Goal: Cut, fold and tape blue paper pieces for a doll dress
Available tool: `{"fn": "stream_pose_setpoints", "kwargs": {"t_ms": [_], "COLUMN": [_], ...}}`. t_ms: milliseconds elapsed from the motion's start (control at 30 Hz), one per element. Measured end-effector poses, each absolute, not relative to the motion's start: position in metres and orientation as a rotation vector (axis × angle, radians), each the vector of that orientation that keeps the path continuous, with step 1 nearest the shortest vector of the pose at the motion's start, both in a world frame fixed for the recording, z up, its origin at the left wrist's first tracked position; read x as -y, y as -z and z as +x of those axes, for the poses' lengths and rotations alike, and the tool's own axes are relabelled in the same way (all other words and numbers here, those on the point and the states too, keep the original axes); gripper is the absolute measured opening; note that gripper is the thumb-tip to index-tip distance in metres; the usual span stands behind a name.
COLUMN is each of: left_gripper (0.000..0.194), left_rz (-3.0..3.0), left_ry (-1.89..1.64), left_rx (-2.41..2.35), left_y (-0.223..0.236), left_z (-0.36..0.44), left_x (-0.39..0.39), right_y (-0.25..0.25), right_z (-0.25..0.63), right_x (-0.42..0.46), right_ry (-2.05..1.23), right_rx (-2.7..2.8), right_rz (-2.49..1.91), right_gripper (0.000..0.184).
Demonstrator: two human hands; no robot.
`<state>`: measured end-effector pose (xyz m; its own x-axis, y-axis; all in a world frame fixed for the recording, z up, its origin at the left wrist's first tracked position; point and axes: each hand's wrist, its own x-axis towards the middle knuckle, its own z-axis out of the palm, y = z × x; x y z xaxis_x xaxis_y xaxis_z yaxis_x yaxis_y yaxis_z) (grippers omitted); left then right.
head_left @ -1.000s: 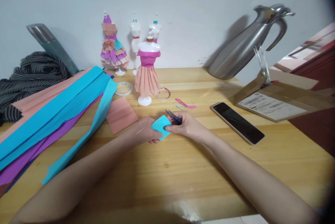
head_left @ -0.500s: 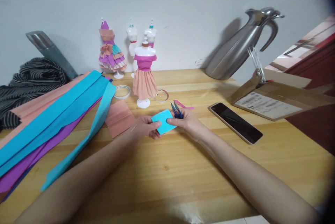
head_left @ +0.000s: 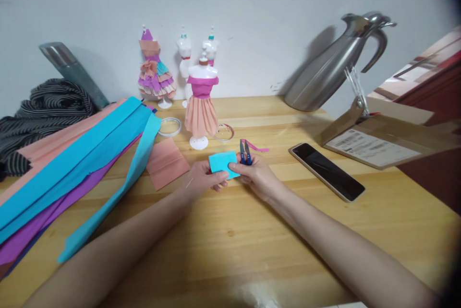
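Left hand point(head_left: 199, 179) and right hand point(head_left: 260, 177) are both pinching the turquoise paper point(head_left: 220, 161), long side running left-right, in from the wooden table point(head_left: 230, 245)'s back edge. Right's also got blue snips point(head_left: 248, 157) tucked in, blades pointing that way.

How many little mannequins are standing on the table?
4: the ruffled-dress mannequin, leftmost; the red-belted mannequin beside it; the teal-collared mannequin, partly hidden behind the pleated-skirt mannequin, which stands nearest.

left grip point(head_left: 206, 177): turquoise paper point(head_left: 220, 161) | right grip point(head_left: 255, 171): it, blue snips point(head_left: 245, 153) | dressed mannequin point(head_left: 202, 106): upright beyond | phone point(head_left: 327, 171): flat on table point(head_left: 230, 250)
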<state>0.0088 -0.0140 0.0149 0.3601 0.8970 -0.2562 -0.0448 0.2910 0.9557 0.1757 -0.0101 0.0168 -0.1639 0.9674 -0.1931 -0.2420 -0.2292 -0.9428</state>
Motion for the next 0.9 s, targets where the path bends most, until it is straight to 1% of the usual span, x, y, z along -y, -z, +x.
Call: {"fn": "stream_pose_setpoints", "kwargs": {"t_ms": [167,267,333,467,533,700,900], "left_gripper": [0.022,0.018,0.021,0.038,0.043,0.042,0.041], "left_rz": [1.025,1.019,1.006,0.92,0.867,0.792,0.79], "left_ry": [-0.794,-0.788,-0.812,-0.863,-0.862,-0.894,-0.91], "left_rx": [-1.079,-1.124,-1.111,-1.01,-0.967,-0.915,-0.925], "left_y": [-0.008,-0.008,-0.009,-0.01,-0.01,-0.008,-0.008], "left_z": [0.011,0.01,0.009,0.008,0.01,0.017,0.019], "left_x": [0.014,0.012,0.011,0.013,0.016,0.022,0.021], "right_y": [-0.013,-0.012,-0.011,-0.009,-0.008,-0.01,-0.01], "right_z": [0.171,0.172,0.173,0.171,0.169,0.165,0.164], "right_x": [0.012,0.012,0.011,0.012,0.013,0.019,0.02], "right_ry": [-1.658,-1.658,-1.638,-1.539,-1.498,-1.443,-1.326], "right_rx": [0.986,0.95,0.952,0.928,0.896,0.952,1.035], "right_rz": [-1.071,-1.08,-1.079,-1.078,-1.076,-1.016,-1.106], "right_gripper": [0.037,0.037,0.036,0.036,0.036,0.031,0.032]}}
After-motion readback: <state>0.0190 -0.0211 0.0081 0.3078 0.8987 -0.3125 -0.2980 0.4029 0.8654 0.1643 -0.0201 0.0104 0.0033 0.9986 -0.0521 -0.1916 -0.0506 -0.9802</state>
